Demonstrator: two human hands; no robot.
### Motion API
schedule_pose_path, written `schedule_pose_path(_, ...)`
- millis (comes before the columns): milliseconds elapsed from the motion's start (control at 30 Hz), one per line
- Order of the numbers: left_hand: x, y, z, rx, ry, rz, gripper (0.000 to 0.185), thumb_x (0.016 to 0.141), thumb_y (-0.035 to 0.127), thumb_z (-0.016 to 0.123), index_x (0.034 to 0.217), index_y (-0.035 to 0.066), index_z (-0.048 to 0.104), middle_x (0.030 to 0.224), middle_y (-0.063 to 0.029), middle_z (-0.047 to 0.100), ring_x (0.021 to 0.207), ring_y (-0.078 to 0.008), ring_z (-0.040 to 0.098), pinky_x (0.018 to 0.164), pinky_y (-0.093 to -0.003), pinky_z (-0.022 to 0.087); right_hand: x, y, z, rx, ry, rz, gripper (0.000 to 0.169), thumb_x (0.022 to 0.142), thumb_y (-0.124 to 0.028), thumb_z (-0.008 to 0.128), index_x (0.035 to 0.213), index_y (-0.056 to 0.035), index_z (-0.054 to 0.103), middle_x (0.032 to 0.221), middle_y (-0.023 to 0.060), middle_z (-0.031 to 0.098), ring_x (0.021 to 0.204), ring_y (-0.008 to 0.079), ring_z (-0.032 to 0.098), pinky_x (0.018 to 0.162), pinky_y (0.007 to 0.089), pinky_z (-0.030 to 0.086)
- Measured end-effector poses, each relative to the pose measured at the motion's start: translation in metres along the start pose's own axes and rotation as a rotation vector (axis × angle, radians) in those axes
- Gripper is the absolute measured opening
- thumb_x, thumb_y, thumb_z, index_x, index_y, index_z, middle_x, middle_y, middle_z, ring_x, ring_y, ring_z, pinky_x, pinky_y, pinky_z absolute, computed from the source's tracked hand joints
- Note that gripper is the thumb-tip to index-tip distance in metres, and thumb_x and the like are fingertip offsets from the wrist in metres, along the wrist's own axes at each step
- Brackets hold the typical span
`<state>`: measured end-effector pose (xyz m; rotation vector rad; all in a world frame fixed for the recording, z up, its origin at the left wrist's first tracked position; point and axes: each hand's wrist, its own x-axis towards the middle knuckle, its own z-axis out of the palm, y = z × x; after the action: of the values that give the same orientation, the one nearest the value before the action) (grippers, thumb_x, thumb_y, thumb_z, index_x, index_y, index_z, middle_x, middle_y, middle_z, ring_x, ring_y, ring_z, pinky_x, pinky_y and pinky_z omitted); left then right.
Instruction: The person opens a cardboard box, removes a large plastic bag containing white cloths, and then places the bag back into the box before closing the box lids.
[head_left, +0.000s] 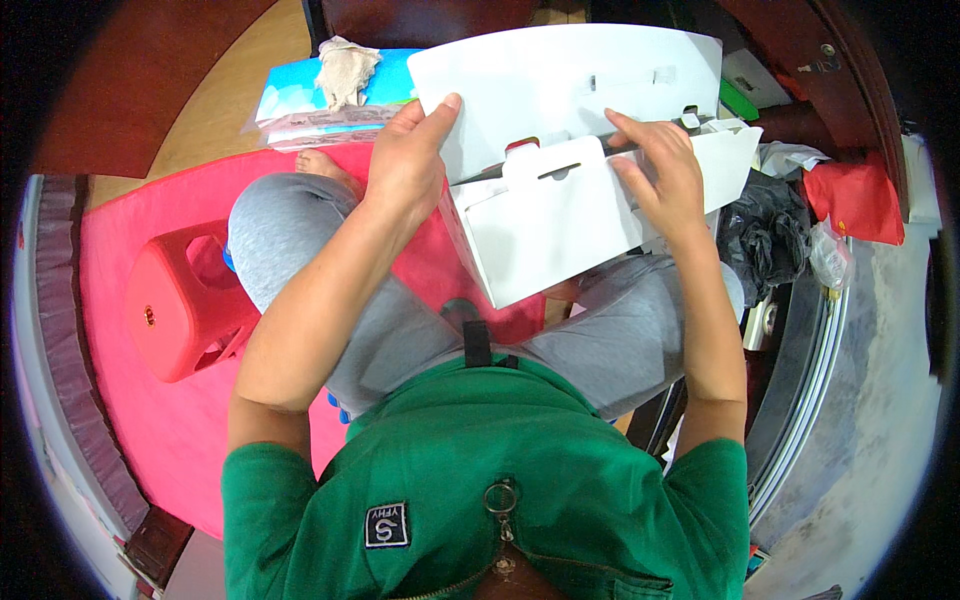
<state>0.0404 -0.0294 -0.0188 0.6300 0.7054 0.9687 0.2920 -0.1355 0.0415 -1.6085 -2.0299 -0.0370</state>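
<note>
A white cardboard box (540, 225) with its lid (555, 82) partly raised stands before me, tilted, above my legs. My left hand (412, 154) pinches the left edge of the lid, thumb on the white face. Over the box's opening, my right hand (660, 169) has its thumb and forefinger apart beside the front flap. A tuck tab with a slot (561, 172) sticks up at the front flap. Inside, only a dark strip and a small red patch show; the rest of the contents is hidden.
A red plastic stool (169, 307) lies on its side on a pink mat (150, 442) at left. Beyond my left hand, a crumpled beige cloth (345, 71) rests on a blue plastic-wrapped pack (289, 86). Black plastic bags (765, 232) and a red bag (855, 199) are at right.
</note>
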Motion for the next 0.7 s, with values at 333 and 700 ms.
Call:
schedule_pose_path(333, 0.001, 0.000, 0.007, 0.010, 0.046, -0.012, 0.024, 0.098, 0.015, 0.061, 0.116, 0.000, 0.063, 0.114, -0.0109, 0.069, 0.104, -0.0179, 0.064, 0.095, -0.0334, 0.049, 0.013, -0.010, -0.005, -0.058, -0.368, 0.014, 0.025, 0.090, -0.032, 0.065, 0.090, -0.0090, 0.075, 0.079, 0.0077, 0.066, 0.086, 0.0263, 0.061, 0.092, 0.0411, 0.044)
schedule_pose_path(700, 0.002, -0.002, 0.002, 0.041, -0.025, 0.047, 0.024, 0.097, 0.018, 0.063, 0.113, 0.000, 0.064, 0.109, -0.0097, 0.070, 0.097, -0.0165, 0.065, 0.091, -0.0328, 0.050, 0.010, -0.011, 0.041, -0.148, -0.261, 0.139, 0.030, 0.084, -0.032, 0.073, 0.085, -0.0034, 0.066, 0.088, 0.0116, 0.062, 0.085, 0.0293, 0.060, 0.079, 0.0418, 0.050)
